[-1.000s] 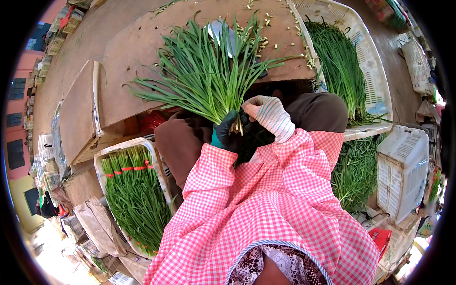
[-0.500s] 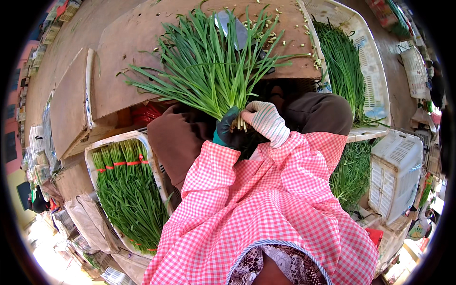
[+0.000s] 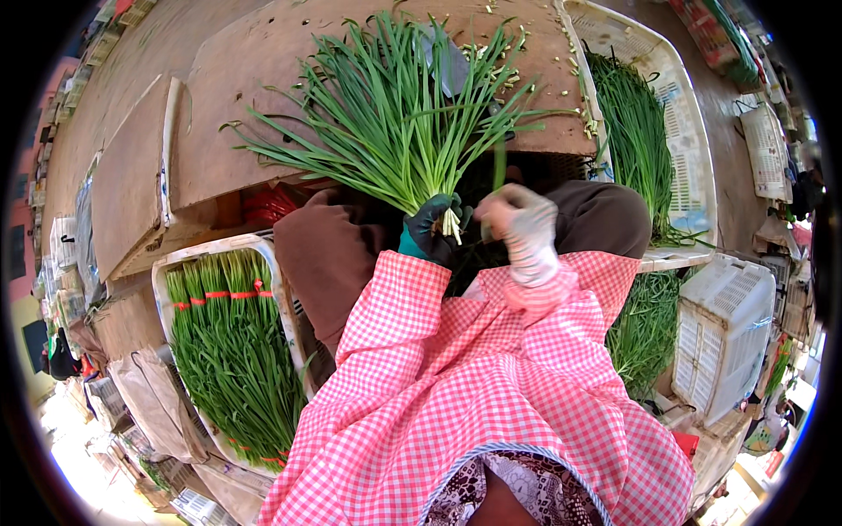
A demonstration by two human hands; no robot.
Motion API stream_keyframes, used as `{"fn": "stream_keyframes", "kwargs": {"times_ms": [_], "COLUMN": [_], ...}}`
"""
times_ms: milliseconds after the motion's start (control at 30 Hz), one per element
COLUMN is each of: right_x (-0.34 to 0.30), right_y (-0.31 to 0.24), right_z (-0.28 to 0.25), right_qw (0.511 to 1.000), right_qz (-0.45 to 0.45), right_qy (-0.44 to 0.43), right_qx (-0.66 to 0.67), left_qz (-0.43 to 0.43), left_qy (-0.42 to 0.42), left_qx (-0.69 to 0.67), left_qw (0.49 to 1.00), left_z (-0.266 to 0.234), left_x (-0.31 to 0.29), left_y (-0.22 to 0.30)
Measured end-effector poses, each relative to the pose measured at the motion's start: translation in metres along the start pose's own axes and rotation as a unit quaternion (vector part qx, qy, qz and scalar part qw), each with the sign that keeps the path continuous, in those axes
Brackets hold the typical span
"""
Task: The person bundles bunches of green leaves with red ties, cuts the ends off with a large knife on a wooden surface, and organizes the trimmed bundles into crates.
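Note:
My left hand (image 3: 430, 232), in a dark green glove, is closed around the lower stems of a loose bunch of garlic chives (image 3: 399, 131). Pale stem ends stick out below the fist, and the long leaves fan away from me over the board. Just right of the stems, apart from them, is my right hand (image 3: 517, 223) in a white striped glove. Motion smears its fingers. A blurred green strand (image 3: 500, 162) shows right above it; whether the fingers grip it is unclear. Behind the leaves a knife (image 3: 452, 66) lies partly hidden on the wooden board (image 3: 237, 96).
Cut stem bits (image 3: 513, 53) litter the board. At left stands a white crate (image 3: 289, 351) of chive bundles (image 3: 232, 333) tied with red bands. Loose chives (image 3: 636, 131) lie in a white crate (image 3: 693, 114) at right. Below it are more greens (image 3: 645, 324) and another white crate (image 3: 728, 337).
My right hand has left the stem ends and moved right, now blurred. A green strand has appeared above it. My left hand still holds the bunch in nearly the same place.

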State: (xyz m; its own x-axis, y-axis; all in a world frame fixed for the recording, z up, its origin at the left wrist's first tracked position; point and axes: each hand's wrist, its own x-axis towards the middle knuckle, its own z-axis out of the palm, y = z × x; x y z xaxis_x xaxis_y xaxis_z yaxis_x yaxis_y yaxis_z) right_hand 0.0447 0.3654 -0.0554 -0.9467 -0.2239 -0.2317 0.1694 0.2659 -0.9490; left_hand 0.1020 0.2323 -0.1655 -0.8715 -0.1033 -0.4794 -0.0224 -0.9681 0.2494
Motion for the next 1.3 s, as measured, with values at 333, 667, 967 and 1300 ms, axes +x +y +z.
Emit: {"fn": "stream_keyframes", "kwargs": {"times_ms": [333, 667, 967, 1300], "right_x": [-0.001, 0.033, 0.035, 0.043], "right_y": [0.026, -0.012, 0.018, 0.018], "right_z": [-0.017, 0.032, 0.048, 0.019], "right_qw": [0.986, 0.946, 0.964, 0.981], "right_qz": [0.047, 0.048, -0.032, -0.062], "right_qy": [-0.121, -0.208, -0.185, -0.155], "right_qx": [-0.108, -0.244, -0.190, -0.099], "left_qz": [0.061, 0.070, 0.270, 0.106], "left_qy": [-0.023, -0.123, -0.111, -0.002], "left_qx": [0.139, 0.426, 0.536, 0.724], "left_qw": [0.988, 0.894, 0.792, 0.682], "left_z": [0.023, -0.022, -0.048, 0.046], "left_x": [-0.016, 0.004, 0.050, -0.070], "left_y": [0.006, -0.014, -0.067, -0.035]}}
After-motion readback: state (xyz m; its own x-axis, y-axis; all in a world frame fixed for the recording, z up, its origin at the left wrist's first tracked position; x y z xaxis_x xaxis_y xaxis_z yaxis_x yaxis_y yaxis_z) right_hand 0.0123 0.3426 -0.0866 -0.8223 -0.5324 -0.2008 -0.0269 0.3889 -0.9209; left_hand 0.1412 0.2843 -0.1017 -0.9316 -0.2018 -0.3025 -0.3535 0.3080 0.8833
